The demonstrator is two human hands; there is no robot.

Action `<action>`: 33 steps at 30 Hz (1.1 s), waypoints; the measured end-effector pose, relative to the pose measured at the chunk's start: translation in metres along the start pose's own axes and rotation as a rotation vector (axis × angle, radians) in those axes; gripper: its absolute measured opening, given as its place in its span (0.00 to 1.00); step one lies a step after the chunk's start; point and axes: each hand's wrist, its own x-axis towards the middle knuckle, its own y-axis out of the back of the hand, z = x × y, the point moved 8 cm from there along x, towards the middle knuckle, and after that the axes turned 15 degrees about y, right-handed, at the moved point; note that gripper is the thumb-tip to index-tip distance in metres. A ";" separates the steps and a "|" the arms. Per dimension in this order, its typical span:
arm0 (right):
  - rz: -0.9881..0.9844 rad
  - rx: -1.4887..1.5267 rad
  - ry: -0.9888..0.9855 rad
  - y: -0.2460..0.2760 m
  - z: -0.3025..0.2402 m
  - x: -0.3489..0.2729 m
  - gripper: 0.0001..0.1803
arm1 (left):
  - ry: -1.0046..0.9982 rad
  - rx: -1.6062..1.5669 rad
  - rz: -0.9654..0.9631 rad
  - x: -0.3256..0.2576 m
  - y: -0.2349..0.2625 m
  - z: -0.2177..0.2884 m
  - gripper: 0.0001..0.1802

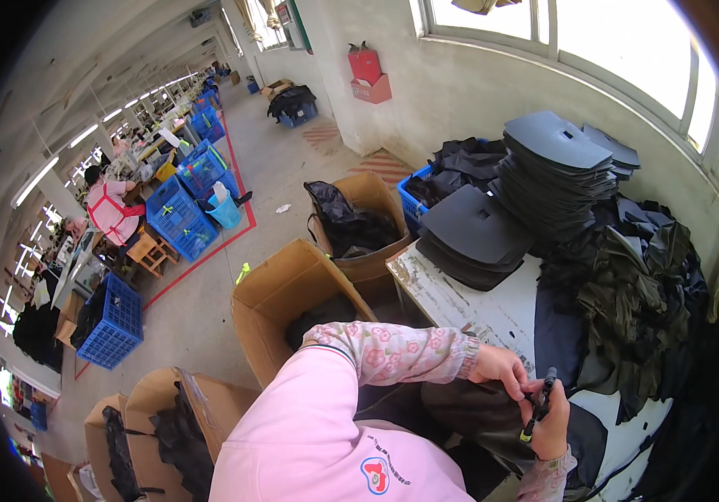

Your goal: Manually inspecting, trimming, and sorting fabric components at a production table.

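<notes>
Slim black tool (549, 381), grasped in right hand (554, 425); left hand (499, 368) close, grip unclear. Likely two-handed adjustment, next needing steady right hold.

slim black tool (549, 379) | yellow-green lower end | steeply tilted | held in hands (554, 427)

The head-worn fisheye looked down and ahead, upright.
It sat close above the left hand (500, 368) and right hand (553, 422), its centre near the far left corner of the white table (464, 315), while the floor (272, 167) receded to upper left.
</notes>
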 end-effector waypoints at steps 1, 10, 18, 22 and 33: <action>-0.032 -0.068 0.010 -0.001 0.000 0.000 0.19 | 0.026 -0.027 -0.020 0.000 0.000 -0.002 0.12; 0.090 0.040 -0.042 0.007 0.004 -0.004 0.18 | 0.057 -0.042 -0.040 0.004 0.001 0.000 0.14; 0.097 -0.026 0.012 0.003 0.000 -0.005 0.18 | 0.079 -0.063 -0.049 -0.001 -0.004 -0.001 0.14; -0.015 -0.116 0.058 0.003 -0.003 -0.004 0.15 | 0.078 -0.077 -0.079 -0.001 -0.005 -0.006 0.14; 0.220 -0.011 0.199 0.021 -0.006 -0.020 0.13 | 0.053 -0.110 -0.040 0.000 -0.015 0.002 0.13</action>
